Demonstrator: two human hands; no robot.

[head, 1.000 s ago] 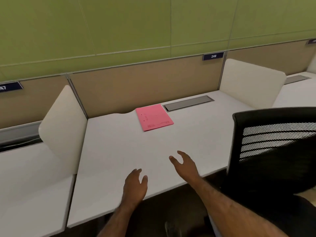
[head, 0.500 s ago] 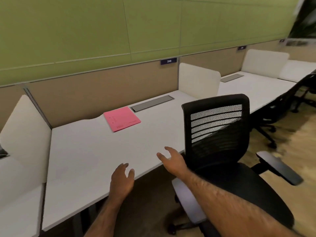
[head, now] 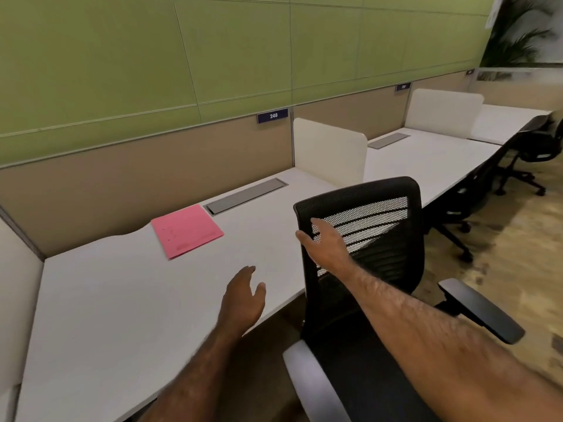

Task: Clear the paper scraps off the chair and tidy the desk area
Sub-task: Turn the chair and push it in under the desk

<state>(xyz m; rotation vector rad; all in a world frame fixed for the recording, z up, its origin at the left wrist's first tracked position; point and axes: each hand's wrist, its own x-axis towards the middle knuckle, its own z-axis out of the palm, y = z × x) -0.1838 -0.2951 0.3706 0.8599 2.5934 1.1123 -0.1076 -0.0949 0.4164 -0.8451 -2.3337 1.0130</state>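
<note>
A black mesh-backed chair (head: 365,239) is seen at the tabletop's (head: 122,300) front edge, its backrest turned toward the tabletop. The right hand (head: 327,245) is laid against the backrest's left rim, fingers spread, its grip not closed. The left hand (head: 243,296) is held open and empty over the front edge. A pink folder (head: 186,230) lies near the back edge, beside a grey cable hatch (head: 245,196). No paper scraps can be made out on the seat.

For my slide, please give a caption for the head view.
Right hand meets the black mesh chair at desk 248; pink folder behind.
</note>
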